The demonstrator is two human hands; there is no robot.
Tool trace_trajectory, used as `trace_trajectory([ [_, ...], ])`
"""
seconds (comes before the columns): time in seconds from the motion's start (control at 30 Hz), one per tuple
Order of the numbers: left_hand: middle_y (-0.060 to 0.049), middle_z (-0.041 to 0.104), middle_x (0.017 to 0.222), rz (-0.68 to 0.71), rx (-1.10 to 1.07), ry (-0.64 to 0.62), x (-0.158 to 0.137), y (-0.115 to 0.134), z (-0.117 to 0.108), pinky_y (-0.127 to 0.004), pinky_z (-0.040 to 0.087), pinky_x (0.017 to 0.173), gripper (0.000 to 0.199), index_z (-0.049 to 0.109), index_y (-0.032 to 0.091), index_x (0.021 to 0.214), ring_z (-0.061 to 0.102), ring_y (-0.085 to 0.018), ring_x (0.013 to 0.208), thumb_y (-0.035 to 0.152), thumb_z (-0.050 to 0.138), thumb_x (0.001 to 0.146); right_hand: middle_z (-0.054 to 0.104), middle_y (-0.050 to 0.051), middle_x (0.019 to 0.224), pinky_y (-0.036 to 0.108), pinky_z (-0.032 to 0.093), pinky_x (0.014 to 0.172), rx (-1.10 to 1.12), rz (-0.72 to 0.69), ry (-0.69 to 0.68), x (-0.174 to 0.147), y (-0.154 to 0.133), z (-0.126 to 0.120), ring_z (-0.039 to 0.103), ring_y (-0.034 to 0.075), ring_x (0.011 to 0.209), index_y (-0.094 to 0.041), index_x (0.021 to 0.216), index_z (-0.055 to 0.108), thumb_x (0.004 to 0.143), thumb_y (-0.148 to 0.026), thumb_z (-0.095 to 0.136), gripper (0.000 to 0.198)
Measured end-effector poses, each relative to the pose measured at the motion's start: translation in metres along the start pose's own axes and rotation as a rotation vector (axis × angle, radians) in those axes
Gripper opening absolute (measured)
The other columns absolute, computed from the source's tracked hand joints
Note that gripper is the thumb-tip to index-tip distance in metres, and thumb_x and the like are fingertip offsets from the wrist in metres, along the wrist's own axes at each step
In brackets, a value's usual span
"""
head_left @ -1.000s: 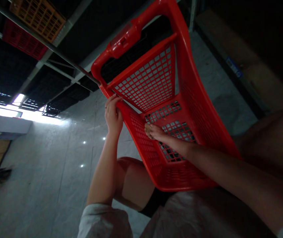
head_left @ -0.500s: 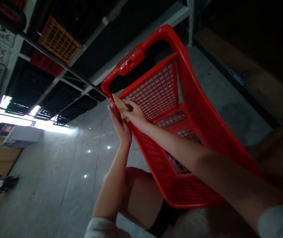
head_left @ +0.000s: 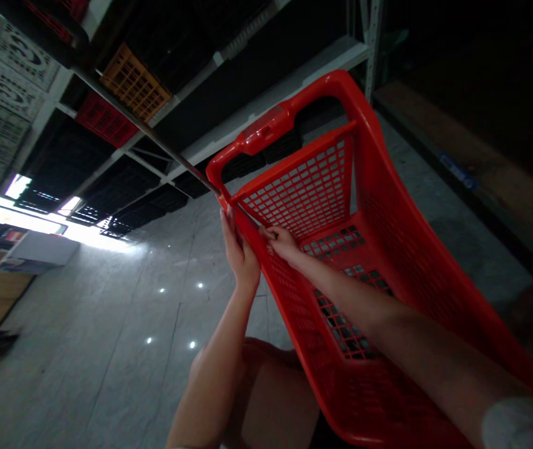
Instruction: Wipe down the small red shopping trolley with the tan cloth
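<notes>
A red plastic shopping basket (head_left: 390, 181) with latticed walls and a moulded handle (head_left: 266, 128) stands tilted in front of me. A long metal rod (head_left: 154, 137) meets its near-left corner. My left hand (head_left: 242, 255) lies along the outside of the left wall, fingers stretched up to the rim by that corner. Inside the basket, my right hand (head_left: 282, 242) is closed, its fingers curled against the inner face of the same wall. What it holds, if anything, is hidden; no beige cloth shows now.
Shelving on the left bears an orange crate (head_left: 135, 84), a red crate (head_left: 107, 118) and white crates (head_left: 11, 78). Grey floor (head_left: 121, 330) stretches below, with bright reflections. My knee (head_left: 275, 399) is under the basket. A dark ledge (head_left: 462, 162) runs along the right.
My right hand has moved from the rim, where it pinched a beige cloth, down inside the basket wall. The cloth has gone from sight. The left hand stays at the outer wall.
</notes>
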State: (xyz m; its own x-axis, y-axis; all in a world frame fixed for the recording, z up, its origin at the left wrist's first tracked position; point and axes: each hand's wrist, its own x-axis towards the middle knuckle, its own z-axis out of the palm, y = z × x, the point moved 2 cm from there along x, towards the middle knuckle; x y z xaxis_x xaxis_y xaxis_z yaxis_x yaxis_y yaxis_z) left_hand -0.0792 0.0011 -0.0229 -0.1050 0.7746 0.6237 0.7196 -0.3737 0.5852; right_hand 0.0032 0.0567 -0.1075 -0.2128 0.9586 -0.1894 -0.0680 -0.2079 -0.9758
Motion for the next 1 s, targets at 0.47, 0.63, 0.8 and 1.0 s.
trace_trajectory([
  [0.47,-0.008,0.043,0.164,-0.016,0.035,0.065,-0.002,0.003,0.012,-0.04,0.039,0.125,0.065,0.019,0.032,0.164,0.043,-0.016,0.149,0.015,0.035,0.103,0.069,0.007,0.115,0.042,0.048,0.109,-0.219,-0.582,-0.02,0.017,-0.034,-0.013,0.061,0.022,0.116,-0.022,0.106,0.07,0.076,-0.004,0.051,0.04],
  [0.63,-0.009,0.041,0.164,-0.037,0.004,0.063,0.004,0.009,0.012,-0.042,0.036,0.126,0.067,0.032,0.026,0.16,0.041,-0.02,0.151,0.009,0.041,0.096,0.063,0.009,0.129,0.039,0.045,0.112,-0.619,-0.956,-0.039,0.018,-0.102,-0.02,0.054,0.023,0.125,-0.024,0.123,0.067,0.09,-0.007,0.049,0.04],
  [0.8,-0.011,0.047,0.16,0.042,0.162,-0.063,0.01,0.012,0.014,-0.049,0.035,0.127,0.072,0.037,0.021,0.157,0.041,-0.023,0.151,0.003,0.043,0.087,0.062,0.011,0.137,0.042,0.046,0.103,-1.202,-1.023,-0.108,0.033,-0.136,-0.048,0.052,0.028,0.123,-0.025,0.132,0.063,0.098,-0.017,0.053,0.036],
  [1.0,-0.013,0.058,0.151,0.05,0.256,-0.161,0.018,0.013,0.02,-0.048,0.042,0.122,0.063,0.047,0.018,0.15,0.043,-0.024,0.149,0.003,0.04,0.089,0.068,0.013,0.123,0.039,0.043,0.094,-1.491,-1.007,-0.071,0.036,-0.152,-0.102,0.053,0.028,0.113,-0.023,0.129,0.064,0.102,-0.021,0.048,0.032],
])
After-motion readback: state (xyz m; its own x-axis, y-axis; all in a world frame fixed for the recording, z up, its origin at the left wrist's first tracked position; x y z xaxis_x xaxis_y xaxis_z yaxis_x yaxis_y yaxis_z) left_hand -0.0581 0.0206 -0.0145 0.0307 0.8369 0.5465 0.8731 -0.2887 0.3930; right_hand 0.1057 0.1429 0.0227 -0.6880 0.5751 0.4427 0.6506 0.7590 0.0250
